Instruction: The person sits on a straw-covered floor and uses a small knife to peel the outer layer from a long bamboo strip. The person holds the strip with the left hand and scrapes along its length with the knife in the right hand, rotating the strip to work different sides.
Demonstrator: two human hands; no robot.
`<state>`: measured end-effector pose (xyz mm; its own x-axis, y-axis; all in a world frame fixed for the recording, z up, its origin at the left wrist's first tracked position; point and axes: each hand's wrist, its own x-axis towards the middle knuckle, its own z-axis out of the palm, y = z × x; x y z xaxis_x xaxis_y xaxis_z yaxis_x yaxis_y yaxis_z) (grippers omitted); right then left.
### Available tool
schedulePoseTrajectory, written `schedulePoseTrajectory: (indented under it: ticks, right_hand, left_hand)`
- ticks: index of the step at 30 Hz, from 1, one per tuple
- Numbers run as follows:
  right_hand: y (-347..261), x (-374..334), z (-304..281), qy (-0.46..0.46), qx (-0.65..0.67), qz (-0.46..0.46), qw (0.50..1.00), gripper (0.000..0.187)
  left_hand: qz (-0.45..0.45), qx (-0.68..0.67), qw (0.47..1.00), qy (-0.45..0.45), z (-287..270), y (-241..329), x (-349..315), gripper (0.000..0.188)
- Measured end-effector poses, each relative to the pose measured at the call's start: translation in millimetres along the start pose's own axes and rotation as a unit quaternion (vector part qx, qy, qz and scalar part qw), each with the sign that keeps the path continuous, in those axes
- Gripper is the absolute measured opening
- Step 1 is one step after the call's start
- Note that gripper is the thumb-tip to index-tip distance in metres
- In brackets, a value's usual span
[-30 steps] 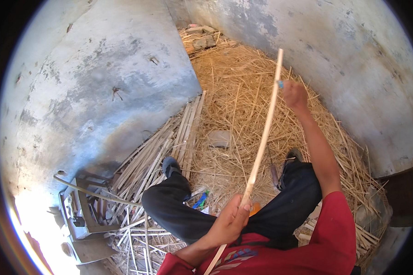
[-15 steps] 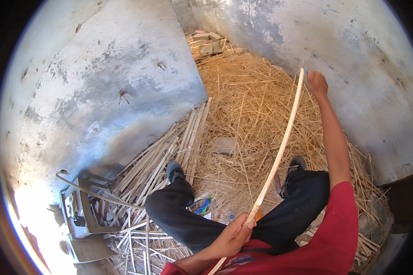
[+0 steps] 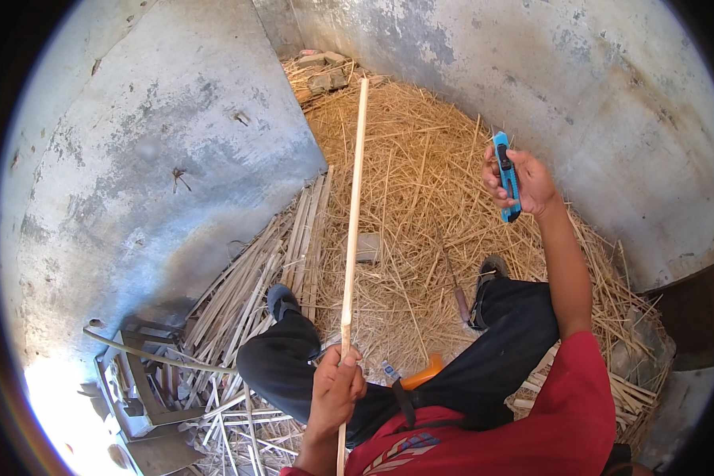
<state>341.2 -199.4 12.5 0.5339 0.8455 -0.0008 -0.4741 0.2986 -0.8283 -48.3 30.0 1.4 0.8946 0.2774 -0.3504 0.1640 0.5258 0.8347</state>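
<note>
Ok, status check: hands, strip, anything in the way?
Left fingers gripping pale strip. Right fingers holding blue cutter, apart from strip. Nothing seen between strip and cutter; loose straw spread below.

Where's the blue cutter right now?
In the head view, the blue cutter is right of centre, in the right hand, to the right of the pale strip in the left hand.

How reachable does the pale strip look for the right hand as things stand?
Probably yes: nothing visible stands between the right hand and the upper length of the pale strip, which juts up past the left hand. However, the right hand holds a blue cutter, so it isn't empty.
</note>
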Motion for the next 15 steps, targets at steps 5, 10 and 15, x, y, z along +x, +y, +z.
schedulePoseTrajectory:
  ticks: [5,10,15]
  right_hand:
    - [5,-8,50,0.013,-0.057,-0.044,0.997,0.033]
    - [19,-11,69,0.053,-0.202,-0.06,0.976,0.039]
    - [35,-11,80,0.042,-0.206,-0.034,0.977,0.036]
  left_hand:
    - [-0.016,-0.011,1.0,-0.011,6,-5,3,0.016]
    - [-0.016,0.001,1.0,0.004,6,-7,7,0.015]
    - [-0.027,-0.003,1.0,-0.005,6,-7,8,0.018]
